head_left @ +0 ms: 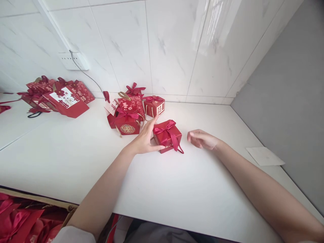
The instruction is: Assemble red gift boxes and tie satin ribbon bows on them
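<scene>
A red gift box (158,136) with a satin ribbon bow on its lid sits on the white table. My left hand (144,140) spans its left side, thumb against the front face and fingers toward the back edge. A dark red cord handle (180,149) hangs at the box's front right corner. To the right of the box and apart from it, my right hand (201,138) has its fingers curled in, with nothing visible in them. Just behind my left hand stands another red box (128,126) with a round gold emblem and rope handles.
Behind it are a small red box (154,107) and a floral red box (131,105). More red boxes (64,99) cluster at the left near a wall socket (73,61). A white paper (264,156) lies right by the grey partition (286,84). A carton (37,199) of red packaging stands lower left.
</scene>
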Demonstrator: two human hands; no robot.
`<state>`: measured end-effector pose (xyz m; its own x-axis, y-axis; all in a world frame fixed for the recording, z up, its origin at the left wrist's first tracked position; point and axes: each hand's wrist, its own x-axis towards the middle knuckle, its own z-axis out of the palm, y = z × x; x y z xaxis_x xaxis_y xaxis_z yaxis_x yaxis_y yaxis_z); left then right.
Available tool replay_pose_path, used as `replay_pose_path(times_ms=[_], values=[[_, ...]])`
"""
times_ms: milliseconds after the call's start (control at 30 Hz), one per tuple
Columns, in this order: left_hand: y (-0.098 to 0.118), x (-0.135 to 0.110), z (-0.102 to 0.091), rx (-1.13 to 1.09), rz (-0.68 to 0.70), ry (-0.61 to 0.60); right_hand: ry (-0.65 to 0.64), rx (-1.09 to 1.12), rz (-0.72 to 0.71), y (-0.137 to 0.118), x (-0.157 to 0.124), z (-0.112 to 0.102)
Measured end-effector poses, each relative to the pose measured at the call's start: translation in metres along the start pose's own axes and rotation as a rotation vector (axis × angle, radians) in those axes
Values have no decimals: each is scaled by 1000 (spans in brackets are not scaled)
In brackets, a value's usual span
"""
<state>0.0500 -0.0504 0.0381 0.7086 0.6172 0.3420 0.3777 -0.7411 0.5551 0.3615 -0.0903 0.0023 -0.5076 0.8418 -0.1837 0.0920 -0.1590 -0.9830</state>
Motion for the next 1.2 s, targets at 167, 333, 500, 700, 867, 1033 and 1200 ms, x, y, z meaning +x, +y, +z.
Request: replay_pose_path(times_ms=[167,333,500,700,867,1033,1200], values=[[-8,-5,-14,-154,-41,-93,331,299,-160,2,12,19],[-30,-7,-26,-232,-284,16,251,395,-138,1,12,37],[-28,-2,-33,-305,-511,169,151,301,-141,4,13,46],[-10,0,-34,-398,-680,88,74,276,-144,9,15,44],[-11,-1,-35,-531,-644,-17,94,300,-139,7,14,45],[-12,-1,-35,-654,-649,-56,135,264,-131,6,14,46],[-20,-2,-30,-659,-725,-29,127,241,-136,7,14,46]])
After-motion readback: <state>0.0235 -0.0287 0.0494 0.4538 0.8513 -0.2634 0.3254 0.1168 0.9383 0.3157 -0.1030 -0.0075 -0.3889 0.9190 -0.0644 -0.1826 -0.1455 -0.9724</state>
